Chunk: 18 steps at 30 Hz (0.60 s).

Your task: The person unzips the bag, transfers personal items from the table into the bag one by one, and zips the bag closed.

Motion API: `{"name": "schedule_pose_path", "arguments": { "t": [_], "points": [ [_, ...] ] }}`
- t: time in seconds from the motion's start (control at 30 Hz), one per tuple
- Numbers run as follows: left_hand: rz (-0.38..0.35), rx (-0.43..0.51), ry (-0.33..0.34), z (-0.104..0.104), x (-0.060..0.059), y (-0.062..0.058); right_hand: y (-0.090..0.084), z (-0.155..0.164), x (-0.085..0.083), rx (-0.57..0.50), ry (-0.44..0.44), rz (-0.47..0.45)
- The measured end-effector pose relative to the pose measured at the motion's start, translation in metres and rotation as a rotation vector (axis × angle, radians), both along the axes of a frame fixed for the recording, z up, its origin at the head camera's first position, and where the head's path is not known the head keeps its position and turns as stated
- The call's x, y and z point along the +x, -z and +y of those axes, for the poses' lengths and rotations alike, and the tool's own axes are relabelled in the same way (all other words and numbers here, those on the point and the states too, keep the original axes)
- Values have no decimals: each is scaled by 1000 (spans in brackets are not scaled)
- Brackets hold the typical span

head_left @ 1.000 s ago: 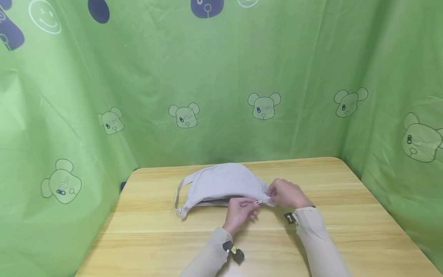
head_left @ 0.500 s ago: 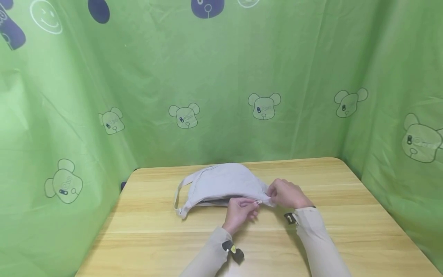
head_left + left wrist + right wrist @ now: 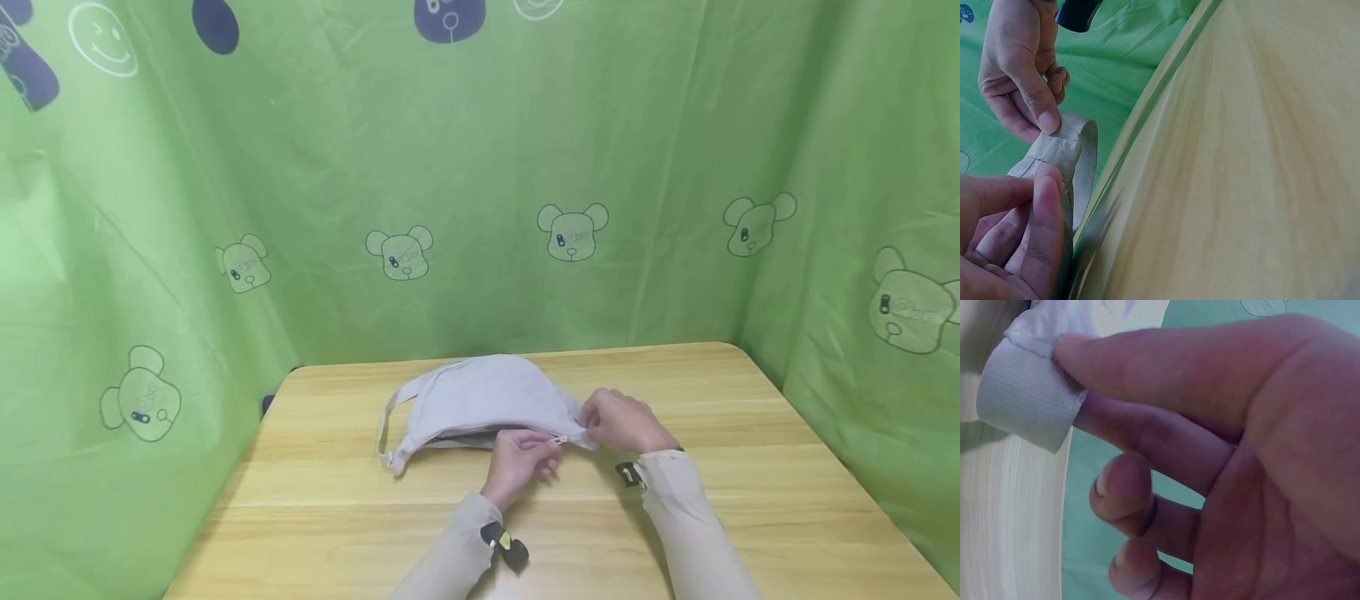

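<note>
Bag (image 3: 476,398) sat mid-frame; left hand (image 3: 517,460) pinched its zipper pull (image 3: 557,439), right hand (image 3: 618,421) gripped the corner. Cloth might jam the zipper.

grey bag (image 3: 480,396), green bear-print curtain (image 3: 525,167)

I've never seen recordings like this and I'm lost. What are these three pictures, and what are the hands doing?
There is no machine: a person works with bare hands and wears three cameras. The wide picture comes from the head; the two close-ups come from each wrist. On the wooden table, ringed by a green curtain, lies a pale grey fabric bag. The left hand pinches the zipper pull. The right hand has a grip on the bag's end by its webbing strap.
</note>
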<state>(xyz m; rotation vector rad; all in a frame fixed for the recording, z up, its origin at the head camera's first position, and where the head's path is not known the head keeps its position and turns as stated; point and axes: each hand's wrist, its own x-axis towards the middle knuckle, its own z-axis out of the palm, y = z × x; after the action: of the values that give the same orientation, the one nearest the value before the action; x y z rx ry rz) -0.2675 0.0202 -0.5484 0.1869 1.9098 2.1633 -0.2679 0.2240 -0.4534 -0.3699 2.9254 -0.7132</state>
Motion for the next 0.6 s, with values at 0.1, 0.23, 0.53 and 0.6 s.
{"name": "schedule_pose_path", "arguments": {
  "t": [0.1,0.23,0.53,0.6],
  "points": [
    [-5,0,3,0,0,0,-1,-1,1,3,0,1],
    [-11,-6,9,-1,0,-1,-1,-1,1,6,3,0],
    [-24,-16,17,-2,-1,-2,-2,-1,1,1,-1,-6],
    [-26,-13,19,-2,-1,-2,-1,-1,1,4,1,-8]
  ]
}}
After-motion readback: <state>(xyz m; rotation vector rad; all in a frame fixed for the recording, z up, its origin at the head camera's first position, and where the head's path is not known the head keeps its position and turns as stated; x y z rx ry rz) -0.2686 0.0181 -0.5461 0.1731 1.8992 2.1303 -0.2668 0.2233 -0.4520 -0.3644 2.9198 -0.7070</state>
